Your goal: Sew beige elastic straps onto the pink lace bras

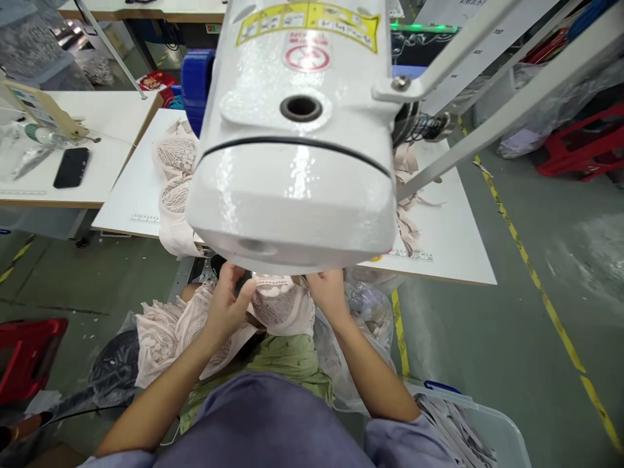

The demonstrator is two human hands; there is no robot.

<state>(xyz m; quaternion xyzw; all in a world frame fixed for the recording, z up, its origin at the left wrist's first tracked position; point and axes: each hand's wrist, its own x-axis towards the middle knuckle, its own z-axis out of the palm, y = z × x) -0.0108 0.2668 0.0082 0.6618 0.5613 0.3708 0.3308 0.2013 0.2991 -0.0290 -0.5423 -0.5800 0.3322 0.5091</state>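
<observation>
Two hands work close under the overhanging head of one white sewing machine (297, 162), which hides much of the spot from the head camera. The left hand (227, 305) is curled, thumb and fingers pinched onto the left edge of one pale pink lace piece (283, 305), which sits between the two hands, just below the machine head and above the person's lap. The right hand (329, 292) lies against the right edge of the same piece. Its fingertips run under the machine, so I cannot tell how far it is closed or whether it truly grips. A heap of more lace (166, 331) spills over the lap to the left, too bunched to count. Behind the machine, one white counter (453, 227) carries a stack of lace cups (175, 169), two of them showing, at its left end. A second counter (112, 123) stands further left with one black phone (71, 167) lying flat on it. One clear plastic bag (361, 312) hangs beside the right forearm, and one pale bin (507, 435) of fabric strips sits at the lower right. Two red stools show, one (24, 357) at the left edge and one (585, 143) at the far right.
</observation>
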